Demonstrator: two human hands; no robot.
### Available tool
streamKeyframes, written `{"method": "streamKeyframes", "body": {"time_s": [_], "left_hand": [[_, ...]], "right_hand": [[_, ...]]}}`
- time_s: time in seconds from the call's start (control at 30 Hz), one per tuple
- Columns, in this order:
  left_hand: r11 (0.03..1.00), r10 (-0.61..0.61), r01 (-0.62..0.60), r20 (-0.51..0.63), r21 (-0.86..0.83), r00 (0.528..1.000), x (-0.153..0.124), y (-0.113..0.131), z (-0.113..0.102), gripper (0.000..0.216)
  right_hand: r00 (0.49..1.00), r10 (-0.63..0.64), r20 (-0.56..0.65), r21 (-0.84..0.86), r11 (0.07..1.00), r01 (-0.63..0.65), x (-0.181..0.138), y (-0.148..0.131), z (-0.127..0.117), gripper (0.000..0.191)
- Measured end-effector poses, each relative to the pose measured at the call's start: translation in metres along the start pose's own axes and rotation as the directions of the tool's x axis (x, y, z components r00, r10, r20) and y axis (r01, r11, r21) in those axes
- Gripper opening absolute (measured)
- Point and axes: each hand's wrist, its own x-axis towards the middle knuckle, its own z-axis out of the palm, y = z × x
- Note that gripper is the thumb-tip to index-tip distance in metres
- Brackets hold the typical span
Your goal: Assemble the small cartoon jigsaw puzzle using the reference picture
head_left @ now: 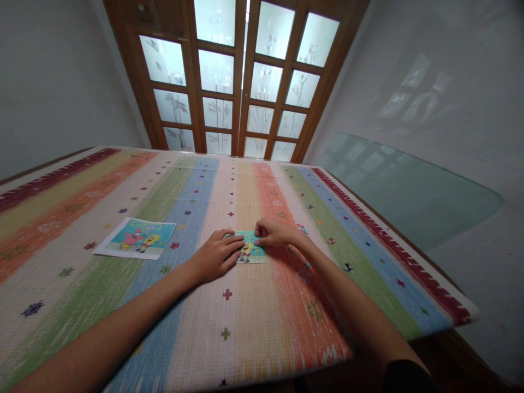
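Observation:
A small cartoon jigsaw puzzle (250,251) lies on the striped tablecloth (245,316) in the middle of the table. My left hand (216,255) rests flat on the puzzle's left side, fingers stretched out over it. My right hand (275,232) sits at the puzzle's upper right corner with its fingers curled and pinched down onto the pieces there; what is under the fingertips is hidden. A few loose puzzle pieces (302,227) lie just right of my right hand.
A printed cartoon reference picture (136,238) lies on the cloth to the left. Wooden doors with frosted glass panes (241,82) stand behind the table. A glass tabletop (409,191) leans at the right, beyond the table's right edge.

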Motion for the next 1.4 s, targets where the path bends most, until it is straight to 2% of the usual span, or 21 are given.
{"method": "streamKeyframes", "body": {"time_s": [0.27,0.47,0.6,0.73,0.9,1.07,1.4], "left_hand": [[1.0,0.005,-0.005,0.0,0.016,1.0,0.0,-0.001,0.002,0.034],[1.0,-0.007,0.007,0.014,0.015,1.0,0.0,0.0,0.0,0.034],[1.0,-0.002,0.001,0.011,0.012,1.0,0.001,0.001,-0.001,0.034],[1.0,-0.008,0.008,0.013,-0.003,1.0,0.0,0.0,0.0,0.034],[1.0,-0.011,0.011,0.006,-0.014,1.0,0.0,-0.001,0.001,0.033],[1.0,-0.003,0.003,0.012,0.008,1.0,0.001,0.0,0.0,0.033],[1.0,-0.013,0.013,0.039,-0.004,0.999,0.005,0.0,-0.001,0.032]], "right_hand": [[0.996,0.011,-0.087,-0.101,0.995,-0.02,-0.004,-0.007,0.004,0.006],[0.975,0.143,-0.169,-0.054,0.987,-0.154,-0.006,-0.007,0.009,0.003],[0.958,0.253,-0.137,0.043,0.967,-0.25,0.0,-0.004,0.007,0.005],[0.951,0.297,-0.086,0.094,0.953,-0.289,0.005,-0.005,0.003,0.006],[0.957,0.28,-0.077,0.097,0.957,-0.272,0.004,-0.009,0.001,0.002],[0.977,0.2,-0.078,0.09,0.977,-0.193,0.0,-0.006,0.002,0.007],[0.972,0.171,-0.16,0.173,0.975,-0.143,-0.006,-0.004,0.019,0.005]]}}
